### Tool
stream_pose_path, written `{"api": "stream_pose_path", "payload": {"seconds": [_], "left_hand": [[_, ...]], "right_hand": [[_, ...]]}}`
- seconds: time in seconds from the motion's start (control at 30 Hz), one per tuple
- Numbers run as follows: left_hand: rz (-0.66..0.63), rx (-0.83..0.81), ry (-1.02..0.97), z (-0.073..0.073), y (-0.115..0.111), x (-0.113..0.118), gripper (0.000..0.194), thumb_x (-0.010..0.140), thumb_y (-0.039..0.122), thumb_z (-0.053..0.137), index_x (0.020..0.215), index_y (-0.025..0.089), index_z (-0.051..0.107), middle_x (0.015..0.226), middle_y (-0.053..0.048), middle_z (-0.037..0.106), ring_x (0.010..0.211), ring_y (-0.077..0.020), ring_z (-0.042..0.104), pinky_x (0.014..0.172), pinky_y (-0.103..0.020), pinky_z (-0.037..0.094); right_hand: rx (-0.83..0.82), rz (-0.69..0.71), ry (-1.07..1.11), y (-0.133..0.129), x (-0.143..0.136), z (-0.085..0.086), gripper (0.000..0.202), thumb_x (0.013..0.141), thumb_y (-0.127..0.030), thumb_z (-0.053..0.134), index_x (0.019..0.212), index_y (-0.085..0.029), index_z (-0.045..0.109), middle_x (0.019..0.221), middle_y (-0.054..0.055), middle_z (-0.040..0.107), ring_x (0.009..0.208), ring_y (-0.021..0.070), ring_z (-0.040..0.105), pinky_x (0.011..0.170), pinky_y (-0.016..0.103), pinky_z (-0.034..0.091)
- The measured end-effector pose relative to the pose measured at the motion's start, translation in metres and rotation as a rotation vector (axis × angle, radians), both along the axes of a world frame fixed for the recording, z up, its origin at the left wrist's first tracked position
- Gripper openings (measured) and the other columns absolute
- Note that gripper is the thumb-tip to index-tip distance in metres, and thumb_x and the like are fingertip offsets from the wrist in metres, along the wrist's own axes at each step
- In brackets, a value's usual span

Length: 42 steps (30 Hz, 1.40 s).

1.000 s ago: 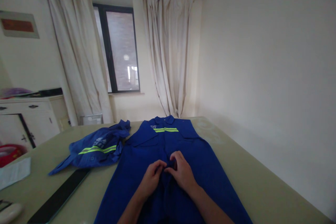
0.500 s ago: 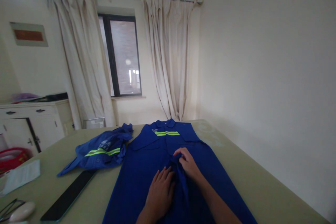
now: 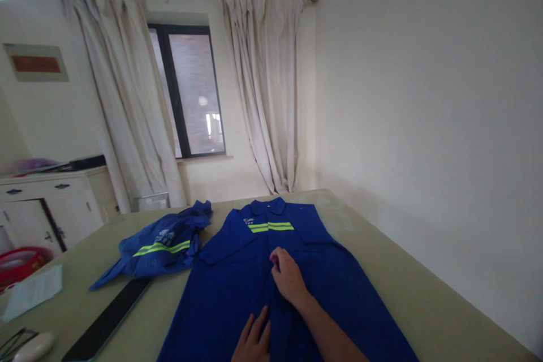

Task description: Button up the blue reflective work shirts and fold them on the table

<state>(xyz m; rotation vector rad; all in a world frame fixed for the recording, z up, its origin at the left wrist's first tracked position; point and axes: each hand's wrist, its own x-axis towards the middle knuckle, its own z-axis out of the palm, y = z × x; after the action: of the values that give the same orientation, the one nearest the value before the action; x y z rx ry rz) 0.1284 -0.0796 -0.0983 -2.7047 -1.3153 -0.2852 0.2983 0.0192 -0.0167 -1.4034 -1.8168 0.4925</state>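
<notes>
A blue work coat (image 3: 229,288) lies spread on the table, its collar at the far end and a yellow-and-silver reflective stripe across the chest. My right hand (image 3: 289,277) is over the middle of the coat's front, below the stripe. Its fingers are curled in at the front edge of the cloth; the fingertips are partly hidden. Lower down, my left hand (image 3: 254,340) rests on the coat with its fingers stretched out, partly cut off by the bottom of the view.
Left of the coat lies a crumpled blue garment (image 3: 159,246) with a similar stripe. A long black flat object (image 3: 108,317), a white mouse (image 3: 37,346), glasses (image 3: 16,342) and a paper sheet (image 3: 34,293) lie nearer the left side. A wall (image 3: 424,124) runs along the right.
My left hand has come down toward the bottom edge. My right hand has shifted slightly left and down, and the lifted fold of cloth between the hands now lies flatter.
</notes>
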Motion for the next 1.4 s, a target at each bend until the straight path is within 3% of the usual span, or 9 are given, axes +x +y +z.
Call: {"api": "stream_pose_path", "payload": {"seconds": [0.07,0.17,0.27,0.4,0.57,0.73,0.93,1.2,1.4], "left_hand": [[0.017,-0.124,-0.009,0.039,0.002,0.012,0.044,0.093,0.017,0.048,0.128,0.033,0.069,0.135,-0.003,0.069,0.127,-0.0262,0.062,0.103,-0.037,0.051],[0.183,-0.205,-0.089,0.092,0.012,0.034,0.041,0.094,0.017,0.041,0.121,0.026,0.070,0.125,-0.009,0.073,0.109,-0.0262,0.070,0.092,-0.037,0.053],[0.447,-0.246,-0.191,0.119,0.035,0.049,0.041,0.102,0.029,0.030,0.104,0.024,0.071,0.105,-0.009,0.076,0.097,-0.0270,0.072,0.084,-0.038,0.052],[0.618,-0.244,-0.265,0.113,0.066,0.052,0.044,0.104,0.039,0.028,0.102,0.020,0.068,0.100,-0.013,0.076,0.094,-0.0300,0.073,0.078,-0.039,0.050],[0.437,-0.283,-0.496,0.096,0.077,0.042,0.029,0.101,0.043,0.043,0.100,0.028,0.068,0.101,0.000,0.073,0.094,-0.0179,0.070,0.076,-0.028,0.045],[0.306,-0.303,-0.546,0.094,0.073,0.036,0.025,0.099,0.036,0.044,0.101,0.028,0.068,0.103,0.002,0.069,0.098,-0.0140,0.065,0.082,-0.023,0.042],[0.407,-0.356,-0.564,0.089,0.081,0.034,0.016,0.093,0.027,0.051,0.093,0.023,0.066,0.093,0.000,0.070,0.088,-0.0166,0.065,0.073,-0.026,0.039],[0.385,-0.457,-0.727,0.085,0.097,0.024,0.023,0.095,0.033,0.048,0.092,0.022,0.068,0.087,-0.001,0.073,0.082,-0.0171,0.066,0.072,-0.025,0.042],[0.380,-0.451,-0.736,0.082,0.095,0.025,0.022,0.096,0.032,0.046,0.093,0.022,0.066,0.091,0.000,0.074,0.086,-0.0168,0.067,0.076,-0.025,0.044]], "right_hand": [[0.021,-0.006,0.187,0.007,0.008,-0.004,0.029,0.074,-0.005,0.048,0.095,-0.023,0.060,0.095,0.003,0.068,0.085,0.0180,0.066,0.078,0.027,0.049],[0.028,-0.074,0.377,0.016,0.017,-0.009,0.027,0.073,-0.010,0.048,0.094,-0.020,0.061,0.098,0.006,0.069,0.078,0.0195,0.065,0.073,0.030,0.051],[0.030,-0.106,0.474,0.021,0.022,-0.014,0.026,0.072,-0.015,0.050,0.095,-0.019,0.062,0.099,0.008,0.069,0.074,0.0199,0.064,0.072,0.032,0.051],[0.004,-0.150,0.502,0.023,0.026,-0.018,0.027,0.072,-0.016,0.050,0.096,-0.019,0.062,0.097,0.007,0.069,0.071,0.0192,0.063,0.070,0.032,0.051],[0.031,-0.085,0.347,0.019,0.023,-0.015,0.029,0.072,-0.009,0.048,0.090,-0.021,0.066,0.093,0.004,0.068,0.079,0.0189,0.064,0.077,0.030,0.051],[0.028,0.029,0.177,0.013,0.017,-0.010,0.025,0.075,-0.007,0.053,0.086,-0.021,0.070,0.092,0.004,0.065,0.082,0.0178,0.063,0.077,0.027,0.049],[-0.025,0.073,0.064,0.006,0.032,-0.007,0.043,0.070,0.002,0.049,0.094,-0.023,0.074,0.094,0.002,0.065,0.079,0.0155,0.061,0.076,0.025,0.046],[-0.060,0.073,0.161,-0.001,0.038,0.004,0.018,0.072,-0.015,0.077,0.089,-0.020,0.073,0.085,-0.001,0.060,0.071,0.0143,0.055,0.068,0.025,0.044],[-0.091,0.275,0.163,-0.007,0.038,0.009,0.017,0.071,-0.020,0.081,0.087,-0.023,0.075,0.103,0.000,0.058,0.074,0.0117,0.054,0.068,0.023,0.044]]}}
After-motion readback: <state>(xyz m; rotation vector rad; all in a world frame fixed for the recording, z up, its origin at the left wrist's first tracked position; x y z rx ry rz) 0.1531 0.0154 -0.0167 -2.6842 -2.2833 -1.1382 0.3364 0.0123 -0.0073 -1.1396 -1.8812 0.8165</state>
